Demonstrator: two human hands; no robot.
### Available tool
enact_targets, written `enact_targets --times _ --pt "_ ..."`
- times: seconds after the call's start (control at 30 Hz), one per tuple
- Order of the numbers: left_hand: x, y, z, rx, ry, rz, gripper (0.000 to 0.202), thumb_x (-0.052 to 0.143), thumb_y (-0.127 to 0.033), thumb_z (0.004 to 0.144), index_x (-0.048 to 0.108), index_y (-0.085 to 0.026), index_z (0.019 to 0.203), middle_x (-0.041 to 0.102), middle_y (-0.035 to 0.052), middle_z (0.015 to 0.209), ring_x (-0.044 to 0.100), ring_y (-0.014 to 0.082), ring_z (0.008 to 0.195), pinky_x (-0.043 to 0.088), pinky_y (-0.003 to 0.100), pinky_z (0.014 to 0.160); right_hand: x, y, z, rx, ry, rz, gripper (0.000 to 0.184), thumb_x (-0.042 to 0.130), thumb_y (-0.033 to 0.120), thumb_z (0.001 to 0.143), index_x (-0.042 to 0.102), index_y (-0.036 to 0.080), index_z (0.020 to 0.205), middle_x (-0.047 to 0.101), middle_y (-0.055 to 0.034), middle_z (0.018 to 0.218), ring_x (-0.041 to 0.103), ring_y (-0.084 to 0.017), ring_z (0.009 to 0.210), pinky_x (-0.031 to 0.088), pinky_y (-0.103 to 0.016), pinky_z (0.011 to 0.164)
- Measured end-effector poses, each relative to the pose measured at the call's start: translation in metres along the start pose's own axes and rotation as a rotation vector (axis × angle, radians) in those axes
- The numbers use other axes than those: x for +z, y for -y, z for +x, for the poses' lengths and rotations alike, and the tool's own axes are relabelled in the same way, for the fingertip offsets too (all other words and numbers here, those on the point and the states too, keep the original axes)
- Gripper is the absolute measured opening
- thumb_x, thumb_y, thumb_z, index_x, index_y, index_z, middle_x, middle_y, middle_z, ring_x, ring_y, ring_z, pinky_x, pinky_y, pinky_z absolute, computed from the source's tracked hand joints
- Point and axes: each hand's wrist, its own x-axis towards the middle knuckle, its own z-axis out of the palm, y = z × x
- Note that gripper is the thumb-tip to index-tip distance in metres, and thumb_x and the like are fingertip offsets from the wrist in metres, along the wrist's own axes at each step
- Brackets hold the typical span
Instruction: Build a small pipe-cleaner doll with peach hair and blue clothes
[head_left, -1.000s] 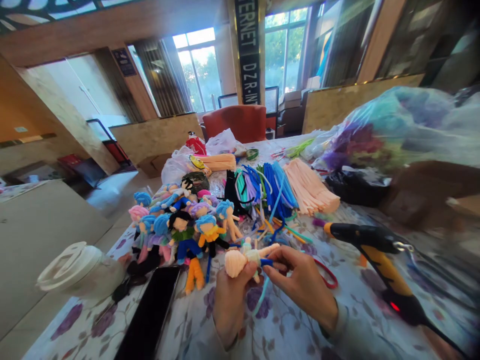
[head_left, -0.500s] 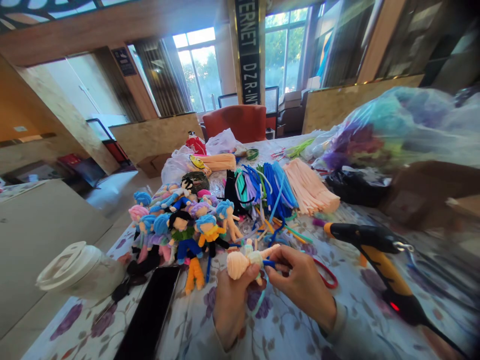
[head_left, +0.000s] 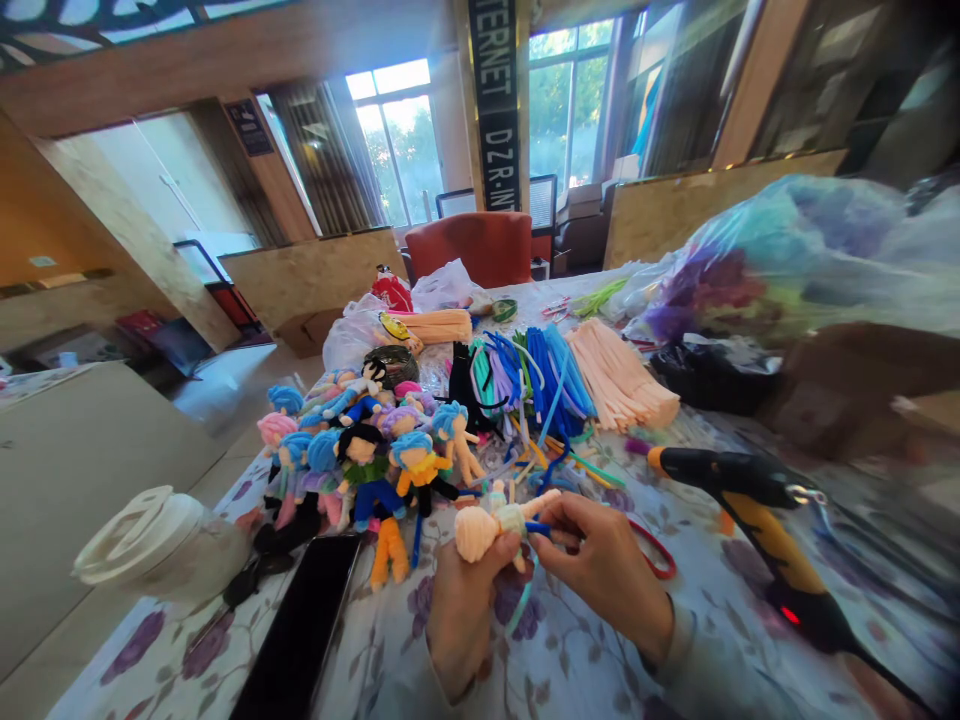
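My left hand (head_left: 466,590) is closed round a small pipe-cleaner doll (head_left: 475,534). Its round peach head points left, and pale green wraps its body. My right hand (head_left: 600,560) is closed at the doll's other end, pinching a blue pipe cleaner (head_left: 537,527) beside a peach limb; the fingertips partly hide the contact. A light teal strand (head_left: 520,607) hangs below the doll. Just beyond my hands lie several finished dolls (head_left: 366,455) with blue, pink and black hair, and orange doll legs (head_left: 388,553).
Bundles of blue pipe cleaners (head_left: 551,375) and peach pipe cleaners (head_left: 622,375) lie at the back. A glue gun (head_left: 772,540) with a red light is at right. A phone (head_left: 300,630) and white lidded cup (head_left: 161,545) stand left. A stuffed plastic bag (head_left: 795,250) fills the back right.
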Motion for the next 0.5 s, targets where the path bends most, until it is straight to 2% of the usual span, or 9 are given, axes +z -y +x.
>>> enact_targets --times 0.13,0.37,0.5 --pt "0.0006 0.0002 -0.0001 0.003 -0.019 -0.04 0.015 0.073 -0.019 0.071 0.063 -0.016 0.081 0.066 0.0002 0.073 0.057 0.0115 0.059 0.047 0.025 0.057 -0.0024 0.0017 0.0004 -0.026 0.005 -0.004 0.005 0.06 0.015 0.074 0.061 0.019 0.072 0.064 0.0 0.075 0.057 -0.013 0.063 0.043 -0.021 0.056" --pt "0.0029 0.0002 0.0 0.01 -0.026 -0.002 0.013 0.076 -0.02 0.069 0.064 -0.014 0.068 0.066 0.0019 0.071 0.057 0.0118 0.059 0.047 0.024 0.056 0.0012 0.0009 0.0004 -0.021 -0.008 0.019 0.005 0.06 0.014 0.073 0.06 0.019 0.075 0.064 -0.0005 0.076 0.059 -0.014 0.068 0.045 -0.022 0.058" --pt "0.0012 -0.0001 0.0014 0.028 -0.016 -0.052 0.015 0.075 -0.021 0.07 0.067 -0.015 0.082 0.068 0.0031 0.08 0.06 0.0143 0.067 0.05 0.027 0.061 -0.0009 0.0005 0.0012 0.001 0.008 0.067 0.002 0.062 0.018 0.074 0.062 0.018 0.076 0.064 -0.0008 0.077 0.059 -0.015 0.07 0.046 -0.024 0.063"
